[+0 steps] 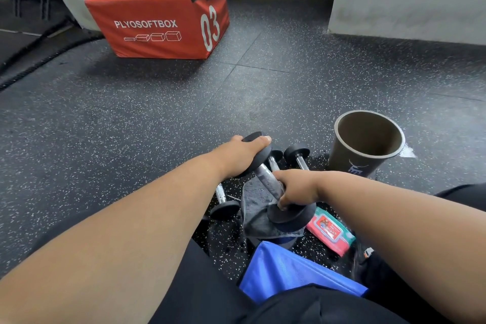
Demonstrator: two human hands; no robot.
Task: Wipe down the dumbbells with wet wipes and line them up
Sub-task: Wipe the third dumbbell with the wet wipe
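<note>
The left hand (238, 156) curls over the far black head of a dumbbell (265, 179), thumb and fingers wrapped on its rim. The right hand (294, 188) closes round the near end of the chrome handle, just above the near head. Whether a wipe sits under those fingers cannot be told. Between the two grips the dumbbell is tilted, its near head resting on a grey cloth (256, 214) on the speckled rubber floor (131, 126).

Just beyond lie two more dumbbells (297, 156), side by side, and another dumbbell (223, 205) lies to the left, partly under the left forearm. A red pack of wet wipes (330, 230) lies near right, a brown bin (366, 142) stands far right, a blue bag (294, 271) sits nearest. An orange plyo box (157, 13) is well apart, far left.

This looks like the wiping step, or the turning of the piece for it. The next move probably calls for a fresh wipe along handle and heads, then setting it parallel beside the others
</note>
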